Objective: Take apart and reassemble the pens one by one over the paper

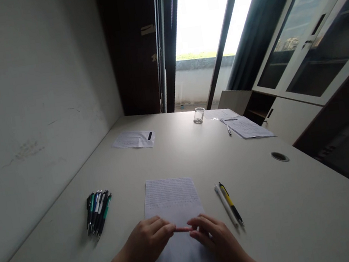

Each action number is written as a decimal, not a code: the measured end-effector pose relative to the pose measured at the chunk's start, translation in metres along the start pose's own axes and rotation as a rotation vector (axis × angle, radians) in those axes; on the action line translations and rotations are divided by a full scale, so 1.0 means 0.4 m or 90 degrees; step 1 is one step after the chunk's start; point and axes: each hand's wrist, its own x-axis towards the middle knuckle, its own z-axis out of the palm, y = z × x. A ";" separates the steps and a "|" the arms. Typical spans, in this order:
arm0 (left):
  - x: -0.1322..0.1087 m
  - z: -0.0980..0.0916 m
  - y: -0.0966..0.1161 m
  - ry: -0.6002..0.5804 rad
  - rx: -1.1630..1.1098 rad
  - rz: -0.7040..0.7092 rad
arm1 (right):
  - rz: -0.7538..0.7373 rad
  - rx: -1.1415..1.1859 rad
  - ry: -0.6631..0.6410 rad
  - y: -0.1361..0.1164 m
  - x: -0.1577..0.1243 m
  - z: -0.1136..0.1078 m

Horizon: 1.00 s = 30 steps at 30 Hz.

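Observation:
A slim red pen (pixel 183 229) is held level between my two hands, its ends hidden in the fingers. My left hand (pixel 150 241) pinches its left end, and the fingertips of my right hand (pixel 211 232) are closed around the right end. Below them lies a sheet of paper (pixel 173 208) with lines of writing on its upper part. To the right of the sheet, a white pen (pixel 227 206) and a yellow and black pen (pixel 231 203) lie side by side. On the left is a bunch of several pens (pixel 99 212) in black, green, blue and white.
The white table (pixel 178 156) runs along a wall on the left. Toward the far end are a paper sheet (pixel 134 139), a glass (pixel 199 115), stacked papers (pixel 248 127) and another pen (pixel 228 130). A round cable hole (pixel 279 157) is set in the right side.

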 end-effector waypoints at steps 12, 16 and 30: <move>-0.001 0.005 0.001 0.002 0.011 0.009 | -0.013 -0.010 0.036 -0.002 -0.003 0.008; -0.001 0.005 0.002 -0.006 0.008 0.016 | -0.012 -0.043 -0.005 0.004 -0.001 0.005; 0.000 0.009 -0.003 0.000 0.003 -0.012 | -0.011 -0.002 0.029 0.010 -0.007 0.014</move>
